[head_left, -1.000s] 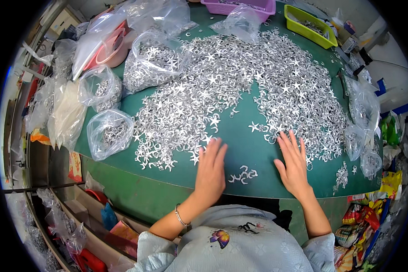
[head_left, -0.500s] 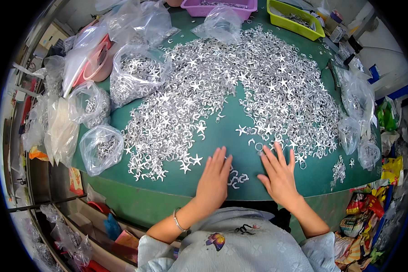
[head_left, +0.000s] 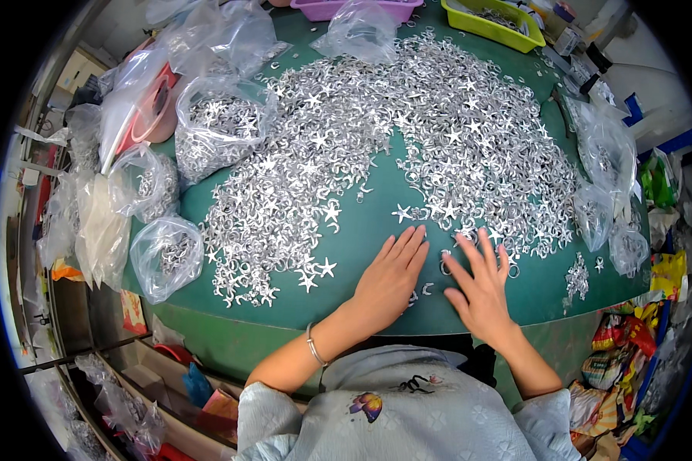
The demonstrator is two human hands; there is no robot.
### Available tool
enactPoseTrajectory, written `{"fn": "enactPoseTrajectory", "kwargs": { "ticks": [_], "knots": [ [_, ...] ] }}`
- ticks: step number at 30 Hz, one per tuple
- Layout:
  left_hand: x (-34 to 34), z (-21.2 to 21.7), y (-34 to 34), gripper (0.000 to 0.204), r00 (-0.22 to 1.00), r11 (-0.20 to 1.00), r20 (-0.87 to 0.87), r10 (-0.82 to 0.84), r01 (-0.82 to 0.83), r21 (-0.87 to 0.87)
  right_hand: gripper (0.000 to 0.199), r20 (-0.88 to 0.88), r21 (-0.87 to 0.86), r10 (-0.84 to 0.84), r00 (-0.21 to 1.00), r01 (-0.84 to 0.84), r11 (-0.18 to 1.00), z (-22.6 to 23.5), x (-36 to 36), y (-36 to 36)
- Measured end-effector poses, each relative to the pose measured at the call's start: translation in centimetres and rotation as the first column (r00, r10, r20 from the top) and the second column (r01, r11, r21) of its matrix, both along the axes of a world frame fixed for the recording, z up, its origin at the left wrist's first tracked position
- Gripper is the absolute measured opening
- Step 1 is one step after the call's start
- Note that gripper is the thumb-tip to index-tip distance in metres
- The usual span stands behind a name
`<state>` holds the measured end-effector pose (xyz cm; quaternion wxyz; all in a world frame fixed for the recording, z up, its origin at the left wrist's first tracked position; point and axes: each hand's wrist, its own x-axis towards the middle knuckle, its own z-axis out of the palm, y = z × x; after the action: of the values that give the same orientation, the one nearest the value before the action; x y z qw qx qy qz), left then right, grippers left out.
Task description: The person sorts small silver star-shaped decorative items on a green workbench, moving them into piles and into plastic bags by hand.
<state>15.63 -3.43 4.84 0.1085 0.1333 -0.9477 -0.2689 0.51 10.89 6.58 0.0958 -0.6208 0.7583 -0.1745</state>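
A wide heap of small silvery metal pieces [head_left: 469,146], with starfish, crescent and ring shapes among them, is spread over the green table [head_left: 338,303]. My left hand [head_left: 390,283] lies flat, palm down, its fingers stretched toward the near edge of the heap. Partly hidden beside it are a few crescent pieces [head_left: 426,290]. My right hand [head_left: 480,290] is palm down with its fingers spread, the tips at the heap's near right edge by a ring [head_left: 513,270]. A starfish piece [head_left: 401,213] lies just beyond my left fingertips. Neither hand grips anything visible.
Clear plastic bags of metal pieces [head_left: 219,127] stand on the left, with another open bag [head_left: 167,260] nearer. More bags [head_left: 594,215] lie on the right beside a small separate pile [head_left: 577,276]. A purple basket [head_left: 354,11] and a yellow-green basket [head_left: 494,28] sit at the back.
My left hand has moved right, over the loose crescent pieces and closer to my right hand. The right hand's fingers have spread and shifted slightly. The whole view has shifted a little.
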Motion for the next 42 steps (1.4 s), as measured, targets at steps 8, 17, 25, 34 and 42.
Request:
{"fn": "enactPoseTrajectory", "kwargs": {
  "ticks": [8,17,25,34,42],
  "knots": [
    [4.3,1.6,2.0,0.062,0.994,0.964,0.029,-0.109,0.098,0.249,0.035,-0.033,-0.122,-0.123,0.992,0.118,0.985,-0.5,-0.7,1.2],
    [-0.6,0.6,2.0,0.057,0.980,0.978,0.016,-0.200,0.199,0.055,0.029,-0.189,-0.107,-0.254,0.948,0.238,0.965,-1.0,-1.7,3.2],
    [0.9,0.5,1.9,0.057,0.995,0.993,-0.021,-0.098,0.099,0.058,0.046,-0.132,-0.063,-0.111,0.985,0.104,0.993,-0.3,-1.9,-0.4],
    [-3.4,0.7,-0.8,0.058,0.977,0.974,-0.007,-0.214,0.212,-0.079,0.037,-0.316,-0.079,-0.310,0.897,0.301,0.950,-0.9,-3.5,0.8],
    [0.4,1.0,1.1,0.056,0.970,0.967,0.055,-0.238,0.231,0.112,0.038,-0.181,-0.041,-0.229,0.956,0.225,0.973,-0.9,-1.3,-1.0]
  ]
}}
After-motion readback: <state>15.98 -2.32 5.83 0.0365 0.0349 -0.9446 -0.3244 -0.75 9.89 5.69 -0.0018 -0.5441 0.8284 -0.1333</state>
